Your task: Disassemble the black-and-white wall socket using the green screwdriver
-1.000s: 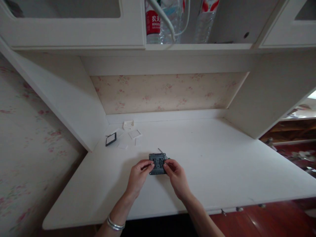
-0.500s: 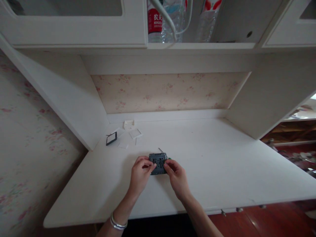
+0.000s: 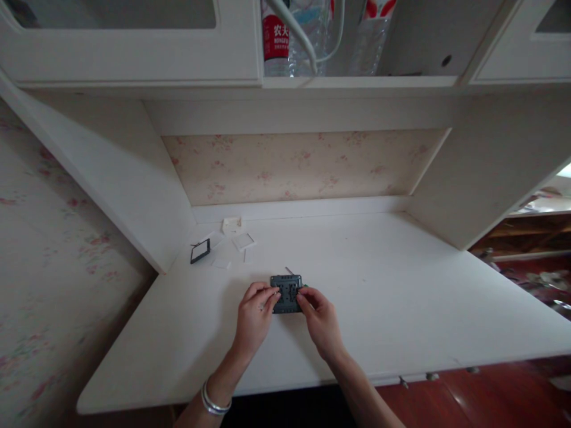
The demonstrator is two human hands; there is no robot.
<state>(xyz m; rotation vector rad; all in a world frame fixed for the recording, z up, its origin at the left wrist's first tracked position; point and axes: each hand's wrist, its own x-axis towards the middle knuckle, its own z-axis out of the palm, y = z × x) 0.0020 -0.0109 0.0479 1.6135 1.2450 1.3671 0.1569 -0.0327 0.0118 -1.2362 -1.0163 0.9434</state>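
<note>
A dark grey rectangular panel (image 3: 286,304), resembling a wall-socket body with black fittings on its upper face, lies on the desk between my hands. Over its left part, my left hand (image 3: 255,312) has thumb and fingers pinched together; any small piece between them is too small to make out. My right hand (image 3: 322,318) pinches at the right edge of the panel, thumb in front and fingers curled. Behind the panel a thin metal shaft (image 3: 289,271) pokes out, and a bit of green shows by my right fingers, perhaps a screwdriver mostly hidden.
On the white desk (image 3: 379,309), to the left, lie a dark frame (image 3: 200,251), a white square frame (image 3: 244,241), a white box-like part (image 3: 232,225) and clear or white sheets. Bottles (image 3: 275,41) and a white cable (image 3: 298,32) occupy the shelf above.
My left fingertips have shifted slightly up on the panel. The panel sits a touch higher in view; my right hand is nearly still.
</note>
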